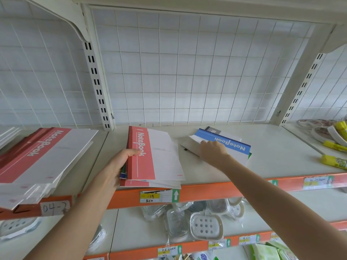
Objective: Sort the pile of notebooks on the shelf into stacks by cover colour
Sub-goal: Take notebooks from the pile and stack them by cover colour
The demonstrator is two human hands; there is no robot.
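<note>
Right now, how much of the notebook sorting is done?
Partly done. Done: a red stack sits far left on the shelf. In hand: the left hand grips a mixed bundle topped by a red notebook, while the right hand touches the blue notebook. Left: that bundle, and the grey cover and green cover under the blue one.

View: one camera, worn on the person's head.
Faces: forward and a bit down, at the white shelf (272, 156) and the wire grid (187, 72) behind it.
How near: close. Both arms reach in from the bottom edge. The left hand (120, 166) and right hand (214, 152) sit near the middle.
Bend: the wide lens tilts the posts (97, 85) and curves the orange shelf edge (216, 192).
Bottom: a lower shelf (131, 231) shows under the arms.
</note>
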